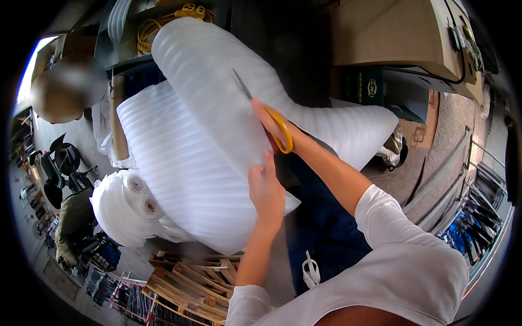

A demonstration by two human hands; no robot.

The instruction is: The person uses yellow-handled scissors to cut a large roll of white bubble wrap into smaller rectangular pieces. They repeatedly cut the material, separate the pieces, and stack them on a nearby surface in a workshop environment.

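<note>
A wide sheet of white ribbed foam wrap [185, 146] hangs in front of me, curling up toward the top. My right hand [269, 122] is shut on scissors with yellow handles [280, 127], whose blades point up and left across the foam. My left hand [266, 190] grips the lower right edge of the sheet, just below the scissors. Both arms wear white sleeves.
A foam-wrapped bundle with two roll ends [130, 206] sits at the left. Another person [65, 89] stands at the upper left. Wooden pallets [190, 282] lie below. A cardboard box [397, 32] sits on a shelf at the upper right, a yellow cord [157, 24] at the top.
</note>
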